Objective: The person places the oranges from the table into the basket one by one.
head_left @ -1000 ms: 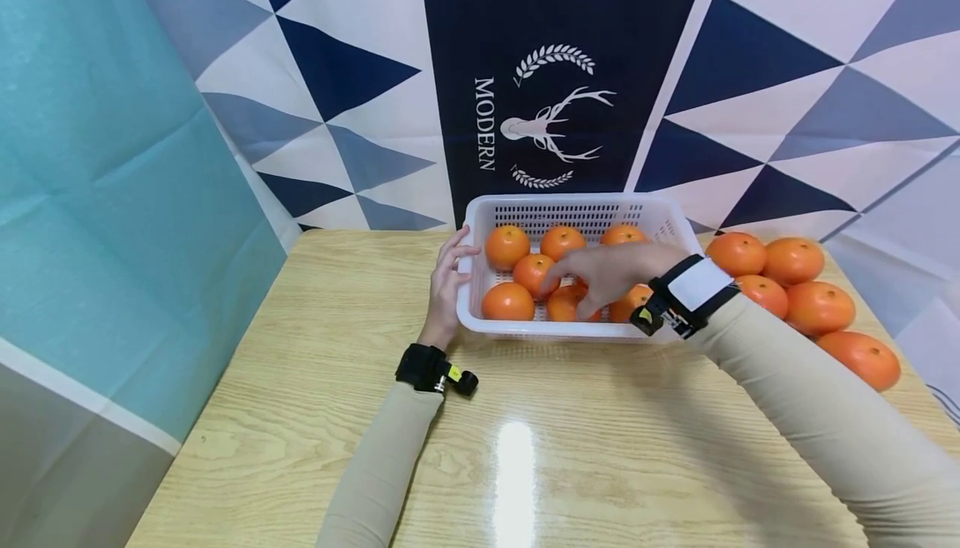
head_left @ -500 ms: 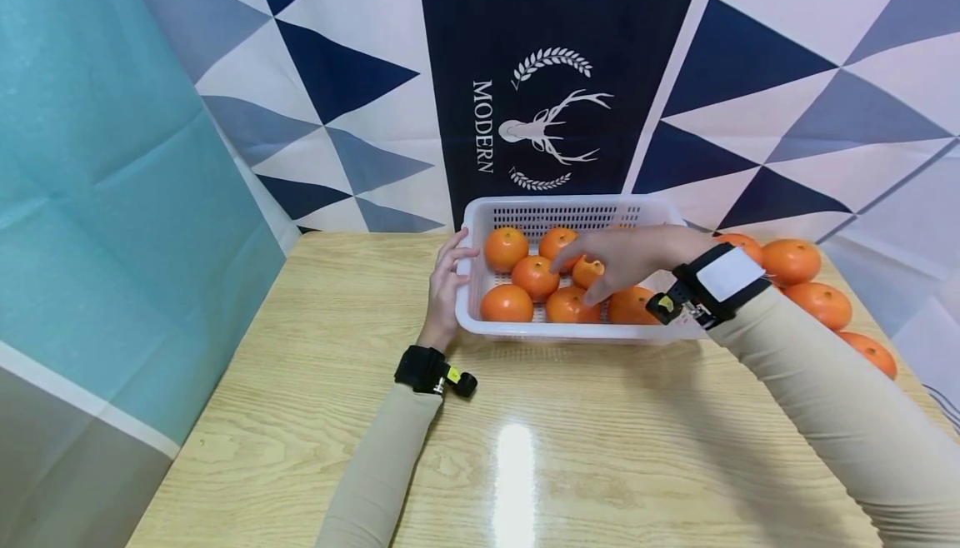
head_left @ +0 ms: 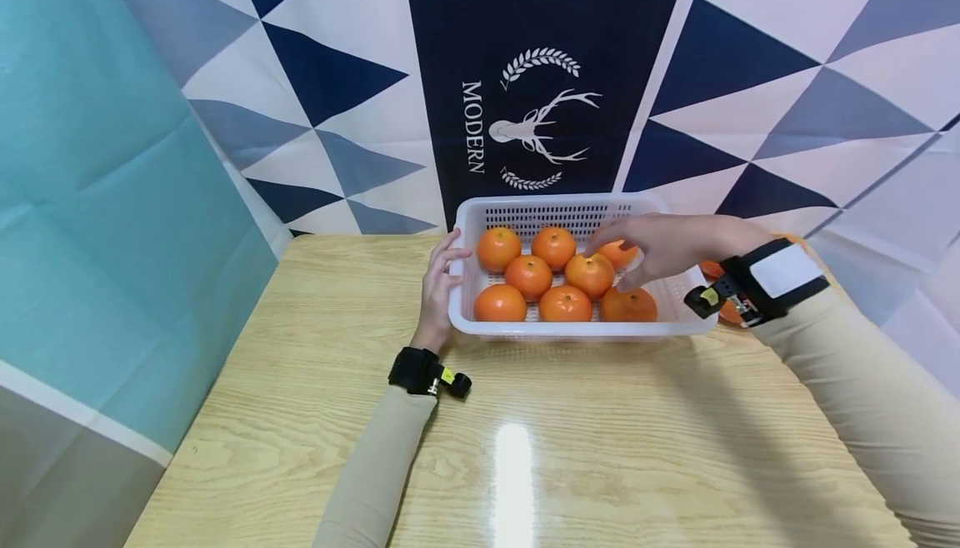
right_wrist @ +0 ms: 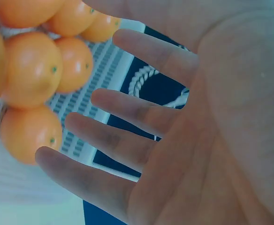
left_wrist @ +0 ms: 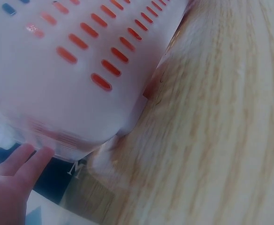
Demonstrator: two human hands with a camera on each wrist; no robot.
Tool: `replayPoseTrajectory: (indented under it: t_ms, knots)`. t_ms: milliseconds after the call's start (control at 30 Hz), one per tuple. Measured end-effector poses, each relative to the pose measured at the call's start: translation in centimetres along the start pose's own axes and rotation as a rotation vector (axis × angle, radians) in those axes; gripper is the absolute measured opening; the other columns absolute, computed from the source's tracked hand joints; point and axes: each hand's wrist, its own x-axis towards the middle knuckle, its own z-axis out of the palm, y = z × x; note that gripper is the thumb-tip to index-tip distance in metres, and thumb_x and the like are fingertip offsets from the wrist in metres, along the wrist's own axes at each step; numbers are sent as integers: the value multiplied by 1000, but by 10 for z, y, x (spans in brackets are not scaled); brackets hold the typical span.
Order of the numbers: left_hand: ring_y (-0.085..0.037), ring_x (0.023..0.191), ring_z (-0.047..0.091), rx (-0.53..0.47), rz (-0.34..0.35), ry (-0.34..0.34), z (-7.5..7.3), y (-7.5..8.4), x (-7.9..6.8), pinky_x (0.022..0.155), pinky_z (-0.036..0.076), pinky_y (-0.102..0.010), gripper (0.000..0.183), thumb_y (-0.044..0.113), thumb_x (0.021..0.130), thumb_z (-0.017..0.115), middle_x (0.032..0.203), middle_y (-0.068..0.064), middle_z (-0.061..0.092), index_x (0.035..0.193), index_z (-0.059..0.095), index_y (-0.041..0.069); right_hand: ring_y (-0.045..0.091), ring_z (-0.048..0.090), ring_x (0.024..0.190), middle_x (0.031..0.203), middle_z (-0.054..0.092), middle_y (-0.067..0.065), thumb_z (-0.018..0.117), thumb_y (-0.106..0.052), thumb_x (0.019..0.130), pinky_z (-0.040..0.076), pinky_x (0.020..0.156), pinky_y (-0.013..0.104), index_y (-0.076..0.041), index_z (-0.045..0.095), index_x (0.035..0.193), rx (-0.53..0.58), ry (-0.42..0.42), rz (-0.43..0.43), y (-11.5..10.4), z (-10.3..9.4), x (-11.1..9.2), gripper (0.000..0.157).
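Note:
A white perforated plastic basket (head_left: 585,329) stands against the back wall with several oranges (head_left: 528,278) inside. At its left end, my left hand (head_left: 437,290) touches the rim with extended fingers. The left wrist view shows two of those fingers (left_wrist: 36,164) by the basket's corner. Over the basket's right part hovers my right hand (head_left: 663,241), its fingers spread and the palm holding nothing. Below it an orange (head_left: 628,305) shows at the front right, and another orange (head_left: 618,254) is partly hidden by the fingers. The right wrist view shows the spread palm (right_wrist: 184,154) beside the oranges.
Right of the basket, more oranges (head_left: 731,315) lie on the wooden table (head_left: 600,440), mostly covered by my right wrist and forearm. A patterned cloth (head_left: 547,48) hangs directly behind the basket. A teal cloth (head_left: 112,156) borders the table's left side.
My right hand has moved right across the basket with its fingers apart, uncovering an orange in the middle row. The left hand stays at the rim. The view has shifted slightly.

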Motion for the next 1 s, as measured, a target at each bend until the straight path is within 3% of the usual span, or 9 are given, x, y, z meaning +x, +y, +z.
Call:
replayPoseTrajectory:
  t_ms: [367,533,833,1000]
  knots:
    - [-12,169,38,6,10,11,-1,2,-1,138,34,-53,46,7,93,52,175,14,49,128,79,19,50,64,138,162,57,28,91,-23,93,58,111,70,-7,64,155,-47,68,75,22,-5,-26,70]
    - [-19,171,35,22,16,3,0,2,-1,139,32,-56,46,8,92,51,177,11,48,129,78,18,49,66,135,162,58,28,92,-23,93,59,108,69,-7,64,155,-64,82,77,27,-5,-30,70]
    - [-19,171,36,0,35,5,-4,-15,4,138,33,-58,46,10,91,53,176,12,49,128,79,19,51,67,134,162,56,31,90,-20,93,63,102,69,-10,66,153,-74,109,120,50,-11,-45,65]
    - [-23,172,35,14,42,-5,-3,-13,4,138,35,-58,47,10,91,52,178,9,47,129,79,19,51,67,134,162,55,33,91,-24,93,62,101,70,-13,66,154,-99,129,170,61,-12,-56,67]
